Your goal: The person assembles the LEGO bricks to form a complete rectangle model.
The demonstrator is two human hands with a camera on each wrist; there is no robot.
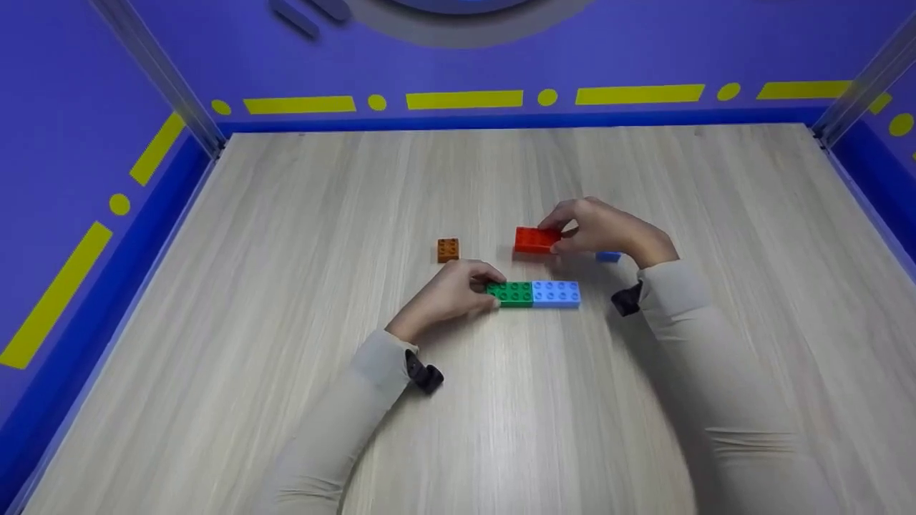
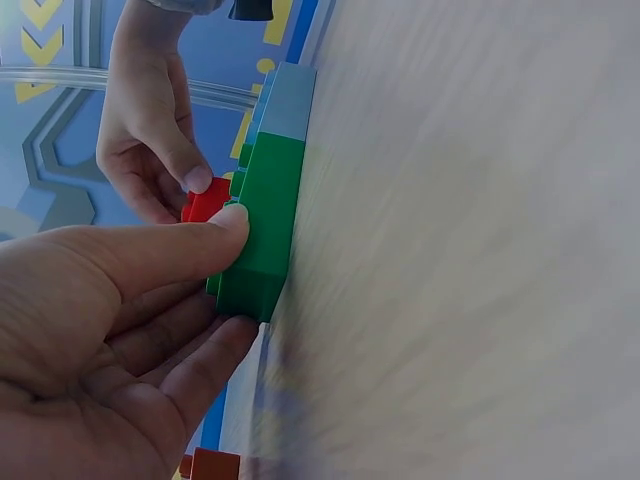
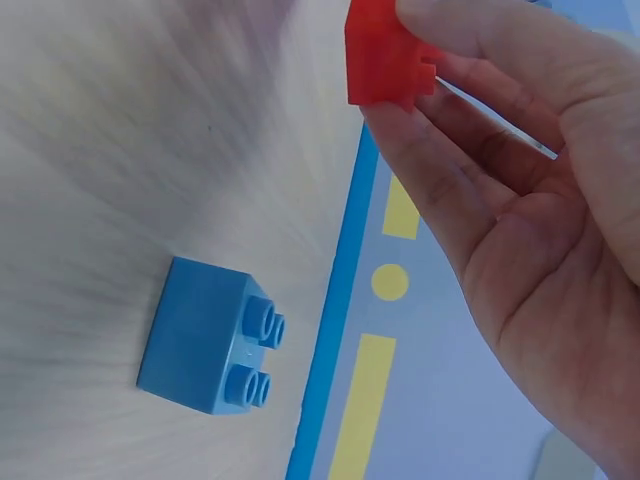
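Our left fingers (image 2: 212, 375) grip the green brick (image 1: 517, 295), our right fingers (image 3: 425, 165) the red brick (image 1: 533, 240). A slack pinch could drop the latter.

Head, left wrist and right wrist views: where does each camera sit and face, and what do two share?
Head: worn on the head, looking forward and down at the table; left hand, right hand and sleeves show.
Left wrist: worn there, facing the green brick; both hands show.
Right wrist: worn there, facing the red brick and loose blue brick; the right hand shows.
Both wrist views share the red brick.
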